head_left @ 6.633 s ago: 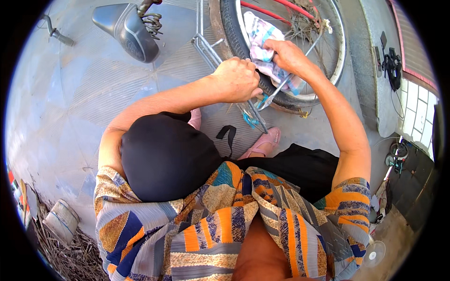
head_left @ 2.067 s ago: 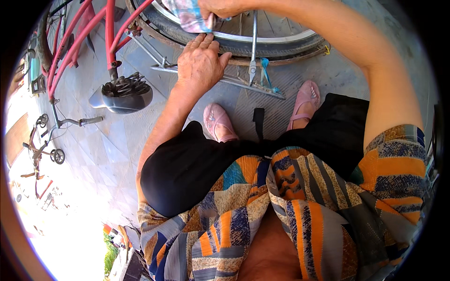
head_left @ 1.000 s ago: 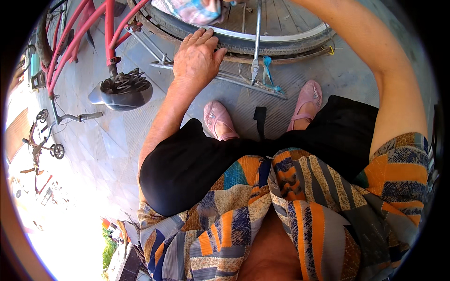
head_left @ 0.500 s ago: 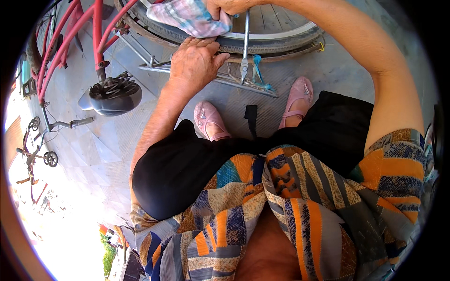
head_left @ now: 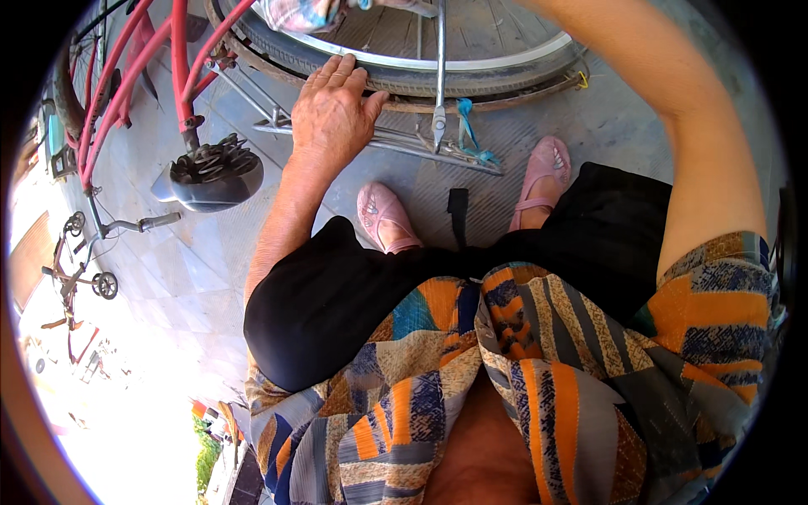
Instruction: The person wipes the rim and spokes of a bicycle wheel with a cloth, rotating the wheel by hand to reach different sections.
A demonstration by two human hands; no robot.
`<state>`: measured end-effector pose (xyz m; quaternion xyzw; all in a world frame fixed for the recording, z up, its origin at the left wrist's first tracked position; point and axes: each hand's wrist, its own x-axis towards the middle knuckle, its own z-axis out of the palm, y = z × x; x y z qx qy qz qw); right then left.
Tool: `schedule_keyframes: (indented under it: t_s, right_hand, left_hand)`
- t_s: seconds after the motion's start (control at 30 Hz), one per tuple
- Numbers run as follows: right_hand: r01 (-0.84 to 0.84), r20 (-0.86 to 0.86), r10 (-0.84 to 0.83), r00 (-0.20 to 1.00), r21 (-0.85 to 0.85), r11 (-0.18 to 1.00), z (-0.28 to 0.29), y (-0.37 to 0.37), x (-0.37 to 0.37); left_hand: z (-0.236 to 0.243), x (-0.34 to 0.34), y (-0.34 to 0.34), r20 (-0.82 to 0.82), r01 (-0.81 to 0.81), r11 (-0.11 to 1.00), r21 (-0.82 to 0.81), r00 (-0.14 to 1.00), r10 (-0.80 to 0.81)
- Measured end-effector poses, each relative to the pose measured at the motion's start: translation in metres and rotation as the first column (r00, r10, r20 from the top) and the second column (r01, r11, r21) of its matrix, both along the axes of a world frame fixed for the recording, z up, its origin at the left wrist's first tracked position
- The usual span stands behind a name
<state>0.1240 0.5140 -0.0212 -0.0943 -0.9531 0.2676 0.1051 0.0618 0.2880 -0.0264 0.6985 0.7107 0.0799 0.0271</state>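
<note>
My left hand (head_left: 332,109) lies on the tyre (head_left: 404,82) of a bicycle wheel, fingertips on the rubber, fingers stretched out and the thumb held apart. Just beyond it, a checked cloth (head_left: 296,13) in pink, white and blue hangs over the inner side of the wheel, cut off by the upper edge. My right forearm (head_left: 623,38) reaches over the wheel and leaves the view at the top, so the right hand is hidden. A metal stay (head_left: 441,76) runs down from the wheel to a metal rack (head_left: 396,139), where a blue tie (head_left: 465,122) is knotted.
To the left stands the red bicycle frame (head_left: 181,67) with a dark saddle (head_left: 215,181) and a handlebar grip (head_left: 160,220). Farther left is a small wheeled frame (head_left: 71,269) in bright light. My pink shoes (head_left: 389,215) rest on the tiled floor near a black strap (head_left: 457,215).
My right hand and the cloth have moved up and left along the wheel, the hand out of view. My left hand has shifted slightly left and up on the tyre.
</note>
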Motion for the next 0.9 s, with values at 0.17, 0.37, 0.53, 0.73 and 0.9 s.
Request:
schedule_keyframes:
  t_s: [0.17, 0.37, 0.53, 0.73, 0.9]
  right_hand:
    - [-0.207, 0.209, 0.199, 0.958, 0.017, 0.978, -0.021, -0.025, -0.008]
    - [-0.518, 0.519, 0.42, 0.745, 0.052, 0.854, -0.001, 0.002, 0.019]
    - [-0.373, 0.539, 0.257, 0.802, 0.115, 0.921, 0.034, 0.029, 0.031]
    - [-0.088, 0.02, 0.087, 0.996, 0.052, 0.995, 0.022, 0.033, -0.004]
    - [-0.423, 0.254, 0.412, 0.875, -0.012, 0.906, -0.011, -0.021, -0.001]
  left_hand:
    - [-0.001, -0.004, 0.001, -0.038, -0.053, 0.999, -0.008, 0.998, 0.053]
    - [0.017, -0.001, 0.008, 0.022, -0.089, 0.974, -0.207, 0.995, 0.095]
    - [0.008, 0.002, 0.007, 0.041, -0.064, 0.985, -0.158, 0.997, 0.071]
    - [-0.003, -0.005, 0.003, -0.075, -0.015, 0.999, 0.029, 0.997, 0.017]
    - [0.002, -0.006, 0.0, -0.051, -0.06, 0.998, -0.033, 0.997, 0.058]
